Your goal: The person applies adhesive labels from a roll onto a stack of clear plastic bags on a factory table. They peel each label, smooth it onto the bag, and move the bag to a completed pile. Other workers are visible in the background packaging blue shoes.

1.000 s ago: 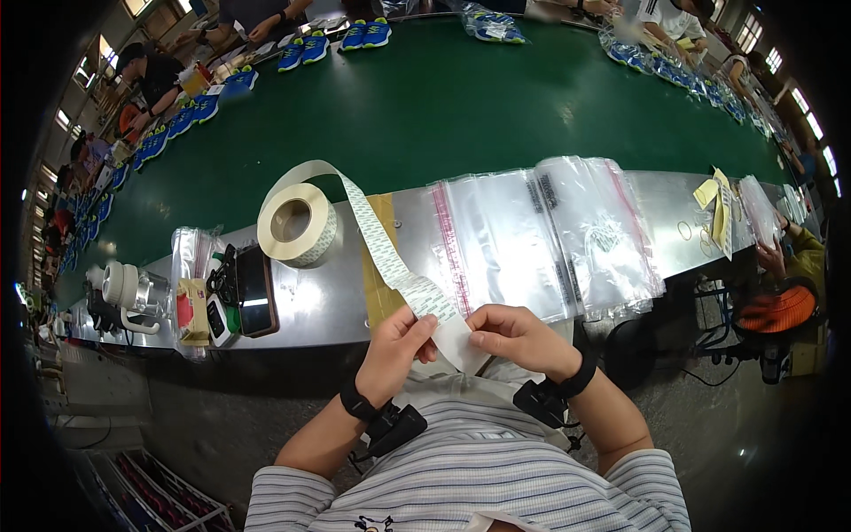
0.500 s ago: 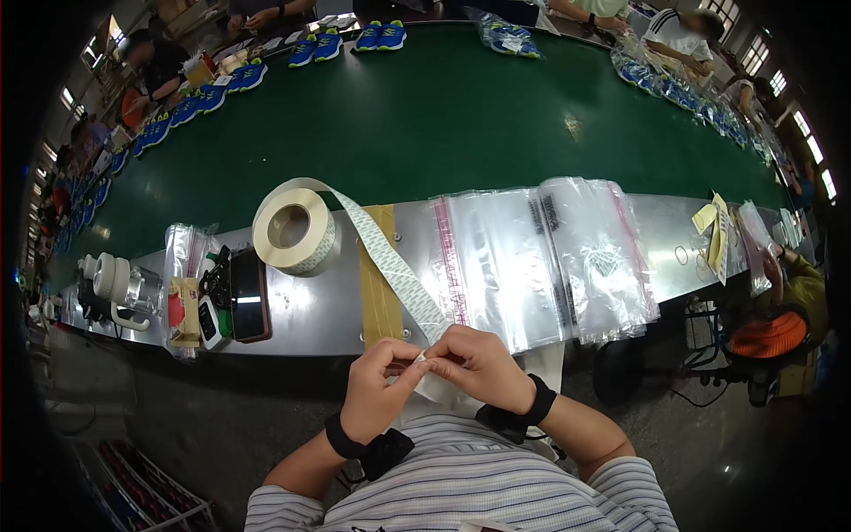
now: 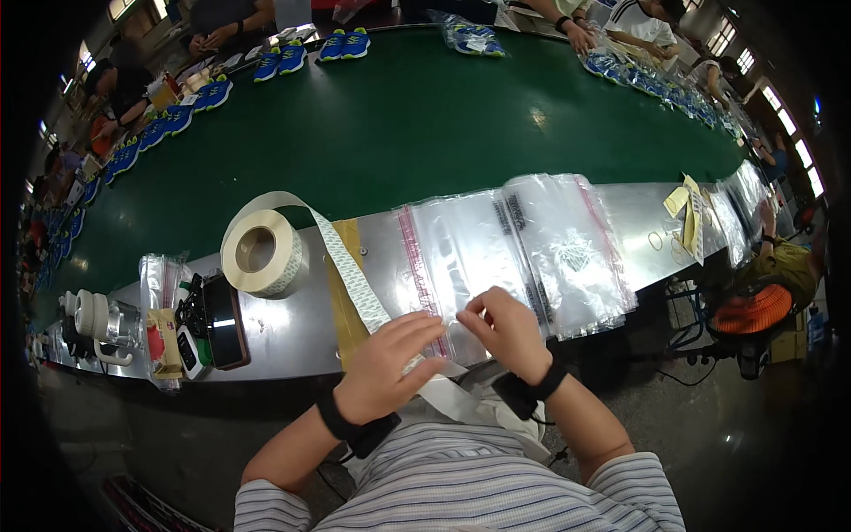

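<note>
A strip of small printed stickers (image 3: 352, 277) runs from its roll (image 3: 282, 259) down to my left hand (image 3: 386, 368). My left hand lies over the strip with its fingers stretched and the thumb apart. The strip's pale tail (image 3: 450, 401) hangs below that hand, beyond the table edge. My right hand (image 3: 510, 335) is raised over the near edge of the clear plastic bags (image 3: 465, 257), with thumb and fingertips pinched together. Anything between those fingertips is too small to make out. A second stack of clear bags (image 3: 567, 248) overlaps the first on the right.
A phone (image 3: 227, 321), a small white device (image 3: 189, 352) and a clear jug (image 3: 120, 324) stand at left on the metal table (image 3: 310, 332). Beyond runs a green conveyor (image 3: 399, 124) with blue shoes (image 3: 344, 44). Co-workers sit around it. An orange fan (image 3: 753, 310) is at right.
My hands were pinched together at the strip's end. Now they are apart: the left has spread its fingers, the right has moved up and right. The whole view has shifted slightly.
</note>
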